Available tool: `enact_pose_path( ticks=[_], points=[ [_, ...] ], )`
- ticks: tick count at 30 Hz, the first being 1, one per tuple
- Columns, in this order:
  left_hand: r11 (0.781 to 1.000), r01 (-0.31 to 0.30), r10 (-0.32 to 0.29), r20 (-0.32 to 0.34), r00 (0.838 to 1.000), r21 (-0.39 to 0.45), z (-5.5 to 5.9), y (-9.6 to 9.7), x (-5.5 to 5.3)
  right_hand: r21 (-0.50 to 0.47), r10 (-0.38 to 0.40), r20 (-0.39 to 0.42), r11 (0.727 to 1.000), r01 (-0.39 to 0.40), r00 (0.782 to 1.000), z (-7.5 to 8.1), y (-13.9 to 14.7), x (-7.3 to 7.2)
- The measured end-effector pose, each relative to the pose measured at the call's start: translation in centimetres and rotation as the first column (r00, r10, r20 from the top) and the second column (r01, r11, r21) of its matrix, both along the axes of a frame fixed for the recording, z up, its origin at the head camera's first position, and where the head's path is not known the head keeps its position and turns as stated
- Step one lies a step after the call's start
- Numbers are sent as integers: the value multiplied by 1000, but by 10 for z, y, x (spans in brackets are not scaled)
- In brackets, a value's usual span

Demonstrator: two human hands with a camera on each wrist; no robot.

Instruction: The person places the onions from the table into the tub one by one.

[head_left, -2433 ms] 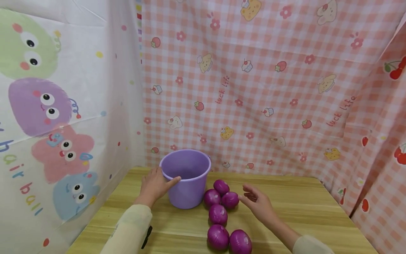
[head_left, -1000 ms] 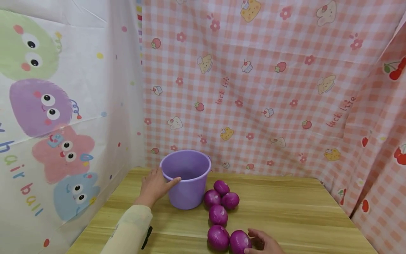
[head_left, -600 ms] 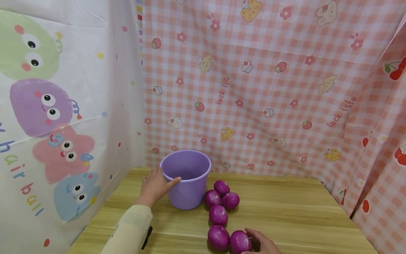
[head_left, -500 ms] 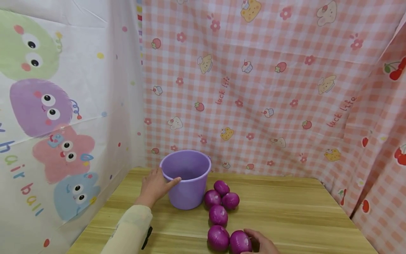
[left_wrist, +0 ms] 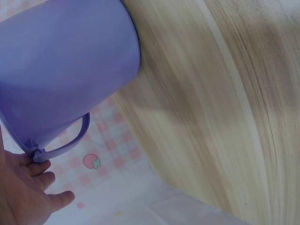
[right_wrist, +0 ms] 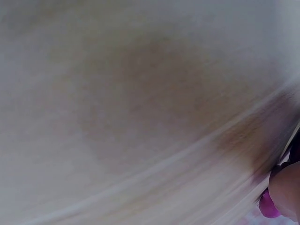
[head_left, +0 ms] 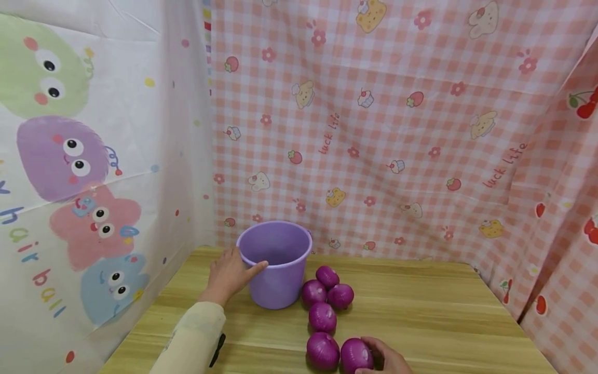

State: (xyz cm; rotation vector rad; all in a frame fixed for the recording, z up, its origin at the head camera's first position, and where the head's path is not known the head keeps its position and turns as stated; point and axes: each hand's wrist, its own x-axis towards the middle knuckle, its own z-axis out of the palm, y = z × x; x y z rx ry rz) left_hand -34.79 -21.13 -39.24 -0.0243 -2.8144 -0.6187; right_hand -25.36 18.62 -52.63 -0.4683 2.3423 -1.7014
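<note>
The bucket [head_left: 275, 285] stands toward the back of the counter [head_left: 420, 301], the left hand [head_left: 231, 275] on its rim's left side. Four onions [head_left: 314, 294] lie to its right. Before them, two more onions [head_left: 323, 351] sit side by side, the right hand [head_left: 386, 357] at the rightmost. A cloth [head_left: 374, 145] hangs behind.

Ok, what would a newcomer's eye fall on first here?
Probably the purple bucket on the wood-grain table, held by the left hand. Next, six glossy purple onions to its right, the right hand curled around one. Behind, a pink checked cloth hangs.
</note>
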Motion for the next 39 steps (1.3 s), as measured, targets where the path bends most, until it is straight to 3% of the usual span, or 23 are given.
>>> enact_pose_path(
  ticks=[12, 21, 30, 39],
  points=[
    [1000, -1, 1, -3, 1000, -8, 3, 0, 2, 35, -48, -78, 998, 51, 996, 8, -2, -6],
    [1000, -3, 3, 3, 1000, 0, 2, 0, 2, 95, -162, -158, 979, 179, 974, 28, -10, -13],
    [1000, 3, -3, 0, 1000, 1, 3, 1, 2, -3, -247, -158, 968, 250, 956, 46, -22, -25],
    [1000, -2, 2, 4, 1000, -1, 0, -1, -1, -37, -294, -173, 956, 292, 940, 63, -32, -37]
  ],
)
